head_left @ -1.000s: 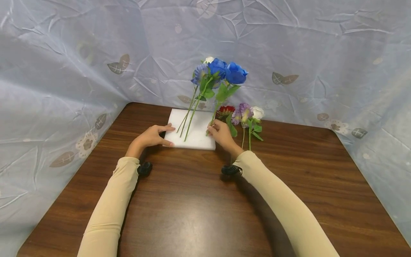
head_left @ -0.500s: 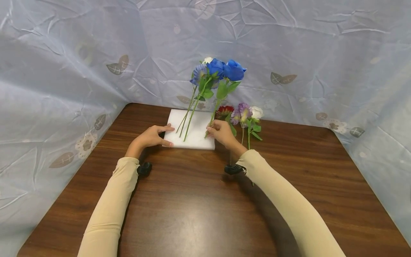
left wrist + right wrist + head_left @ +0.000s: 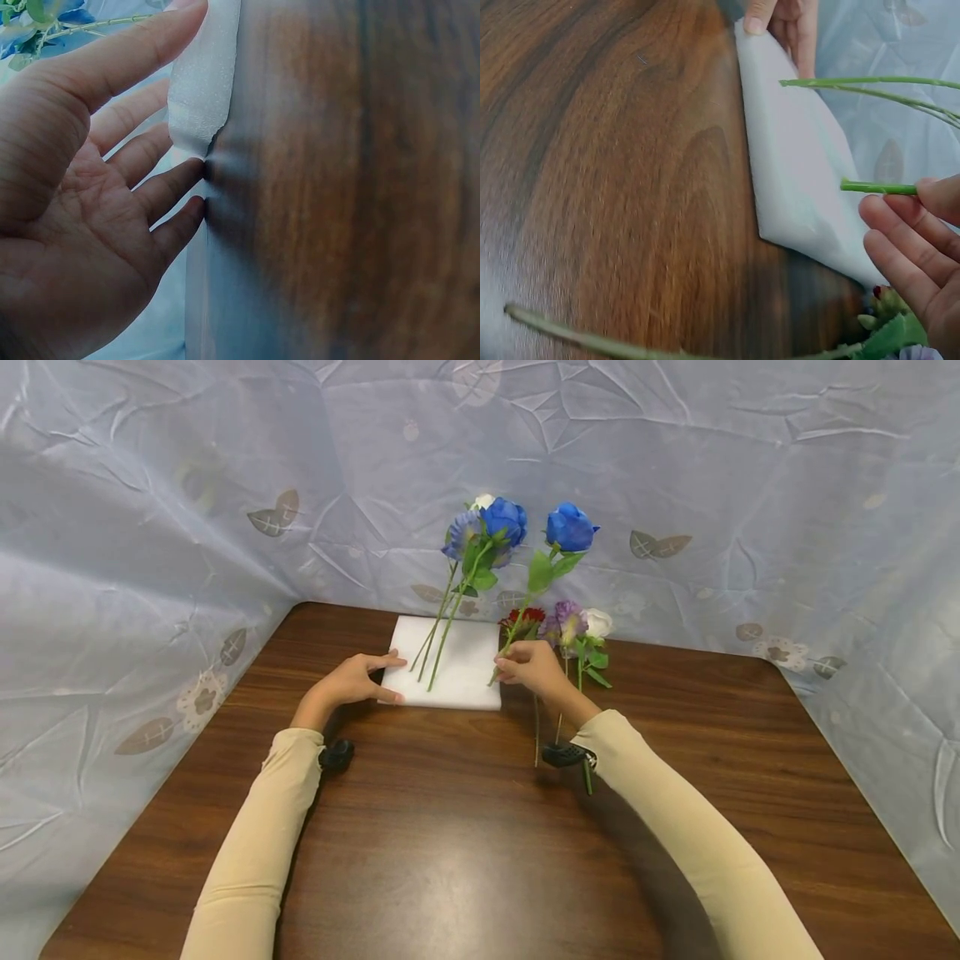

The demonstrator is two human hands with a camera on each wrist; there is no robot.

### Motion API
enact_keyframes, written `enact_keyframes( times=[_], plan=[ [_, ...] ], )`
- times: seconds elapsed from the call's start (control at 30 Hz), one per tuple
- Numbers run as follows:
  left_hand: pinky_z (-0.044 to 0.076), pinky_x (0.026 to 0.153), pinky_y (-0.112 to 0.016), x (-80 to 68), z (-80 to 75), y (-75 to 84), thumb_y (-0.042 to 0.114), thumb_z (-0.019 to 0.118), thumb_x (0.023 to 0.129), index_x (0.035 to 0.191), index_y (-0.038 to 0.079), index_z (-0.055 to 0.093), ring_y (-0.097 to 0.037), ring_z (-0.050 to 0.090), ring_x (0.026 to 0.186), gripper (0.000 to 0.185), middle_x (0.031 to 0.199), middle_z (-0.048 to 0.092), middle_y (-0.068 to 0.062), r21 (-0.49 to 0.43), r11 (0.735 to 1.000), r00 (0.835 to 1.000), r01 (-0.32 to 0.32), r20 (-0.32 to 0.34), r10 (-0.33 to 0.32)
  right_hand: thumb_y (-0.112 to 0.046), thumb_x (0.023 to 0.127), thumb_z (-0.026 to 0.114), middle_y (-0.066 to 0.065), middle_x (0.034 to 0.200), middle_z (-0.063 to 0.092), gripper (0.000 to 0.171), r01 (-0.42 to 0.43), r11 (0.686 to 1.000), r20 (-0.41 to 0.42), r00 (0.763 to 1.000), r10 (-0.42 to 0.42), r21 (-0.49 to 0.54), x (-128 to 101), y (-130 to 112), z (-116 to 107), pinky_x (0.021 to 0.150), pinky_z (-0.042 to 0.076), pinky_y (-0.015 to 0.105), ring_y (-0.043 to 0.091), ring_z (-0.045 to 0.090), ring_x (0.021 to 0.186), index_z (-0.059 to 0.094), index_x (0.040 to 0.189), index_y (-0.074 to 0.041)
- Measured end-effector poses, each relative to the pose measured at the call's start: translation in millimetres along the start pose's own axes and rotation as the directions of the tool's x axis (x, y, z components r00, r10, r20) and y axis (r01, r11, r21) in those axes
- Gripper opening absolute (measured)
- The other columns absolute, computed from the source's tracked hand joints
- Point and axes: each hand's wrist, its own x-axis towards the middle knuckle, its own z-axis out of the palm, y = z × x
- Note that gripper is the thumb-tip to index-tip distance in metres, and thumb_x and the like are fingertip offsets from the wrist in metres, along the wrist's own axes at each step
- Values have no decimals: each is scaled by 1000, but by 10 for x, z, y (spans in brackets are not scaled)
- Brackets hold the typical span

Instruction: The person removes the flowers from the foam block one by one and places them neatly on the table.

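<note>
A white foam block [image 3: 468, 652] lies at the back of the table, with several artificial flowers standing in it, among them a blue rose [image 3: 504, 518] and a ruffled blue flower [image 3: 462, 535]. My left hand [image 3: 352, 679] rests on the block's left edge, thumb and fingers spread; in the left wrist view its fingertips touch the foam [image 3: 201, 82]. My right hand [image 3: 536, 670] pinches the green stem [image 3: 879, 187] of another blue rose [image 3: 571, 528] between thumb and fingers. The stem's cut end is bare, over the block's right side.
To the right of the block lie a red flower [image 3: 523, 620], a purple flower [image 3: 567, 622] and a white rose [image 3: 597, 622], their stems reaching toward me under my right forearm. A pale patterned cloth [image 3: 750, 510] hangs behind the wooden table [image 3: 420, 827].
The blue rose in my right hand first shifts slightly left, then moves right, away from the standing flowers, and its stem end comes to the block's right edge. My left hand stays put.
</note>
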Motion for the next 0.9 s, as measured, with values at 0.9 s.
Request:
enact_keyframes(
  times=[0.9],
  plan=[
    [27,124,-58,-10,8,14,30,86,83,154,13,47,-40,17,157,83,169,22,-9,-14,1000,1000,-8,3,8,-7,96,70,29,107,74,27,-85,980,49,994,95,-178,-404,43,-575,84,60,55,32,77,85,70,116,12]
  ],
)
